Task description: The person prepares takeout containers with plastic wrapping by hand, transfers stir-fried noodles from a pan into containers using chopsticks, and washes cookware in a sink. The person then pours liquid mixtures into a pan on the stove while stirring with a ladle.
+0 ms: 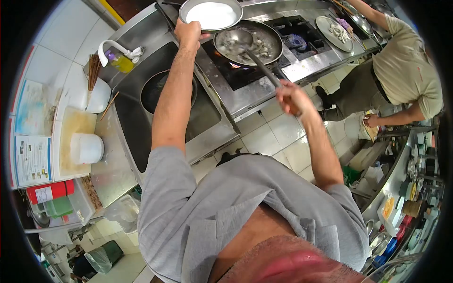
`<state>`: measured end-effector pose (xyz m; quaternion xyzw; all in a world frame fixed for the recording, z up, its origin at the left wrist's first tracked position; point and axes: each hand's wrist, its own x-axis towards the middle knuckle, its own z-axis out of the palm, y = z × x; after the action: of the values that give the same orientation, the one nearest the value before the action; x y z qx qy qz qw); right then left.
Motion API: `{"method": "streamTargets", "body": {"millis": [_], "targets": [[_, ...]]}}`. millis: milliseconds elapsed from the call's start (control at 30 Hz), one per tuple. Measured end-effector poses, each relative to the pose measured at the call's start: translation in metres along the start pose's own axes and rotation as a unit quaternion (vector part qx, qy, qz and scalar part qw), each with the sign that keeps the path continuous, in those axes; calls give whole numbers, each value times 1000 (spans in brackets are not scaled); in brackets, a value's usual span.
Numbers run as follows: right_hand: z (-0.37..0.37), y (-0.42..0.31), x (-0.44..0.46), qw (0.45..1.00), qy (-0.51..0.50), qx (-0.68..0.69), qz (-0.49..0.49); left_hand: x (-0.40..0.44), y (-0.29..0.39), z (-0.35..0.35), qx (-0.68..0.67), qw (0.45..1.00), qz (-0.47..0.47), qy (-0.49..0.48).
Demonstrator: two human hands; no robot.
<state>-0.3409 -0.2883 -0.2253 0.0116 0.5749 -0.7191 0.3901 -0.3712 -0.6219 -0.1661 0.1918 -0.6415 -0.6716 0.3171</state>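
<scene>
My left hand (188, 34) is closed on the edge of a round metal bowl (229, 27) with something smooth and white in it; whether it is liquid or powder I cannot tell. The bowl is held over the left rim of a wide dark pan (274, 37) on a burner. My right hand (293, 98), a little blurred, grips the handle of a ladle (263, 67). The ladle's round head lies in the pan, among pale, glistening pieces of food and liquid. Flame shows under the pan's near edge.
A lit burner (296, 42) stands right of the pan, then a plate (325, 28) with pale pieces. At left is a sink (207, 113) with another pan (150, 94), a tap (113, 43) and a yellow bottle (123, 65). A co-worker (401, 70) stands at right.
</scene>
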Motion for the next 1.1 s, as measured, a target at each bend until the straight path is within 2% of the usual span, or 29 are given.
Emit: {"method": "streamTargets", "body": {"millis": [67,133,167,200,233,267,333,367,400,467,533,600,700,733,800,867,933,1000,1067,1100], "targets": [[-7,-12,13,992,-1,-123,-31,-2,2,5,0,1000,3,-7],[15,8,-2,926,88,-364,-38,-5,1,6,9,1000,-18,-3],[12,42,6,884,119,-434,-124,-3,-3,6,9,1000,-16,-3],[3,80,12,827,134,-450,-309,1,-7,6,13,1000,-4,-4],[28,51,-22,914,97,-364,-152,3,-11,6,19,1000,5,-6],[50,21,-52,964,57,-259,16,3,-9,8,21,1000,1,-8],[-12,9,-12,993,15,-121,-7,-1,-5,14,48,999,3,24],[-24,-6,-4,996,1,-88,-15,7,-12,12,57,998,-2,8],[-41,1,14,989,-13,-138,-44,8,-8,16,54,999,4,5],[-4,11,-8,922,106,-370,-34,3,1,17,89,996,-2,15],[10,55,-13,897,125,-405,-127,4,4,20,105,994,7,36],[49,20,-60,963,79,-256,10,4,4,22,116,992,27,33],[-20,-13,-15,997,-3,-74,-4,15,-8,25,127,990,28,45],[-36,-10,0,992,9,-123,-23,17,-7,26,124,991,30,43],[-28,23,17,942,87,-318,-64,19,-6,24,137,991,11,9],[1,68,5,869,142,-430,-199,21,-6,23,146,989,19,6],[41,29,-50,964,74,-256,13,23,-3,24,157,987,22,4],[-6,11,-25,994,35,-105,-23,16,-1,26,225,973,46,30],[-25,-8,-12,987,14,-152,-41,13,-1,30,255,965,50,36],[-22,3,-6,965,50,-251,-48,16,4,30,286,955,60,49]]}}
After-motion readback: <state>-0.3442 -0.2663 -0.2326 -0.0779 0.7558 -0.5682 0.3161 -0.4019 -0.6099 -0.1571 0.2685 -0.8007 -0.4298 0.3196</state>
